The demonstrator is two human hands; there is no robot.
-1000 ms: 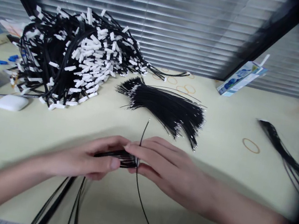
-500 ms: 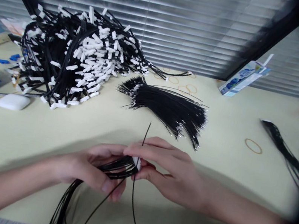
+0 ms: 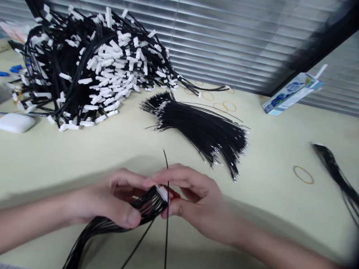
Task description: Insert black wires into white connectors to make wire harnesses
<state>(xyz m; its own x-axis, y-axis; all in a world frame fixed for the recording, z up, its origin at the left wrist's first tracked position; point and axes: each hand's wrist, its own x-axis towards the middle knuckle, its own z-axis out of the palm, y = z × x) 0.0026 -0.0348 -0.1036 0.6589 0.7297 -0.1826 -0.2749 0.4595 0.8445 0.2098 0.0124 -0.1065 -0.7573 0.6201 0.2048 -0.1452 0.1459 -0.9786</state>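
My left hand [image 3: 113,199] is closed round a bunch of thin black wires [image 3: 105,227] that ends in a small white connector [image 3: 163,192]. My right hand [image 3: 196,201] pinches that connector between thumb and fingers. A single black wire [image 3: 167,206] runs up past the connector, its tip poking above my fingers, and trails down towards me. Both hands meet just above the pale table [image 3: 257,202].
A big heap of black cables with white connectors [image 3: 91,64] lies at the back left. A loose sheaf of black wires [image 3: 201,129] lies behind my hands. Rubber bands [image 3: 302,174], a white case [image 3: 14,122], a blue-white carton [image 3: 291,94] and more wires [image 3: 345,190] lie about.
The wire bunch has been lifted and tilted so the white connector now shows between my fingers. The single wire's tip has swung left. My left thumb has shifted along the bunch.
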